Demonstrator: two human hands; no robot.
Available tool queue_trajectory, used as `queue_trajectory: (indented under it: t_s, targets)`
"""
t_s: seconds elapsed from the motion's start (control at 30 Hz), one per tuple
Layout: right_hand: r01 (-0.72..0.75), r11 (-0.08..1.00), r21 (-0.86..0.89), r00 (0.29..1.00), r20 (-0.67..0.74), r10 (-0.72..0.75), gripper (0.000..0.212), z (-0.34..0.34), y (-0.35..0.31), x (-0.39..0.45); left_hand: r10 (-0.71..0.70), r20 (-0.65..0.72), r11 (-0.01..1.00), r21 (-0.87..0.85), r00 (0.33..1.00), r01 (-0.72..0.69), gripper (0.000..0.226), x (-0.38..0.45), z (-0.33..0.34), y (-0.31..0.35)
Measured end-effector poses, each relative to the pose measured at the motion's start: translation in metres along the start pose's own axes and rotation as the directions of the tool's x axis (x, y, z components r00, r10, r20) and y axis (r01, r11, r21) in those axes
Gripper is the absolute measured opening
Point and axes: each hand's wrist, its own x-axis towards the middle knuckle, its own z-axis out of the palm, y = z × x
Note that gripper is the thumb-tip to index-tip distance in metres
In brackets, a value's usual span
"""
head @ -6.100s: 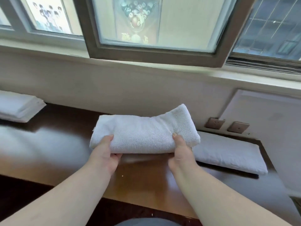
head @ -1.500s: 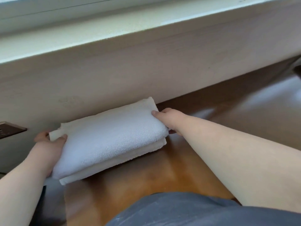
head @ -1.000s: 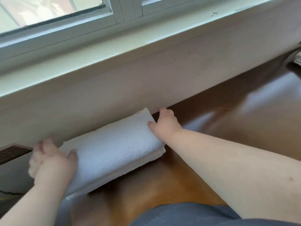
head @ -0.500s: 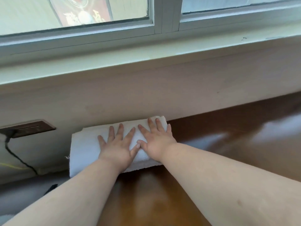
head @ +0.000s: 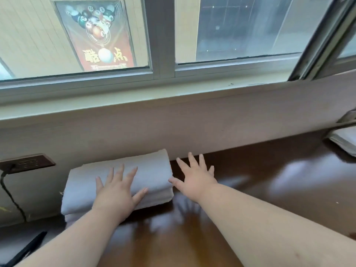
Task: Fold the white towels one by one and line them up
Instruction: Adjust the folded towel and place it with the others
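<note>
Head view: the left hand (head: 115, 191) lies flat, palm down, fingers spread wide, on top of the folded white towel (head: 123, 180), holding nothing. The right hand (head: 194, 180) is also fully open with fingers splayed, just off the towel's right end above the table (head: 250, 189); its thumb reaches the towel's right edge, though whether it truly touches is hard to tell, and whether the palm rests on the wood is unclear. The towel lies on the dark glossy table with its long back edge close against the pale wall panel (head: 192, 128) below the window sill (head: 134, 97). Left of the towel a brown socket plate (head: 27, 163) sits on the panel, with a black cable (head: 11, 197) hanging down from it. Far to the towel's right, at the picture's edge, another white folded cloth (head: 344, 139) rests on the table. Above the towel, through the window glass, a billiard-ball poster (head: 96, 33) shows.
</note>
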Motion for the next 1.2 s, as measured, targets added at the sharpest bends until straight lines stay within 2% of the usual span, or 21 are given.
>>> queue_trajectory:
  t_s: [0.13,0.23,0.43,0.63,0.87,1.07,1.2]
  targets:
    - [-0.146,0.989,0.026,0.987,-0.063,0.148,0.083,-0.033,0.1,-0.069,0.037,-0.061,0.999,-0.015,0.997,-0.038,0.097,-0.04,-0.013,0.059]
    - [-0.246,0.969,0.034,0.962,-0.11,0.249,0.083,-0.057,0.186,-0.137,0.081,-0.102,0.996,-0.024,0.992,-0.084,0.089,-0.061,-0.024,0.128]
    - [-0.426,0.905,0.001,0.894,-0.153,0.421,0.092,-0.088,0.379,-0.299,0.233,-0.147,0.964,-0.094,0.961,-0.248,0.086,-0.104,-0.036,0.335]
    - [-0.599,0.799,0.051,0.786,-0.152,0.599,0.099,-0.102,0.515,-0.398,0.396,-0.164,0.903,-0.111,0.903,-0.416,0.104,-0.151,-0.049,0.508]
    - [-0.679,0.733,0.025,0.717,-0.193,0.67,0.101,-0.106,0.617,-0.41,0.539,-0.063,0.842,0.034,0.84,-0.538,0.089,-0.125,-0.046,0.632]
    - [-0.727,0.686,-0.022,0.68,-0.166,0.714,0.106,-0.12,0.709,-0.367,0.542,0.005,0.837,0.089,0.84,-0.54,0.095,-0.047,-0.035,0.723]
    - [-0.734,0.679,-0.02,0.668,-0.2,0.717,0.097,-0.161,0.782,-0.335,0.538,0.032,0.828,0.17,0.842,-0.535,0.094,0.022,-0.054,0.789]
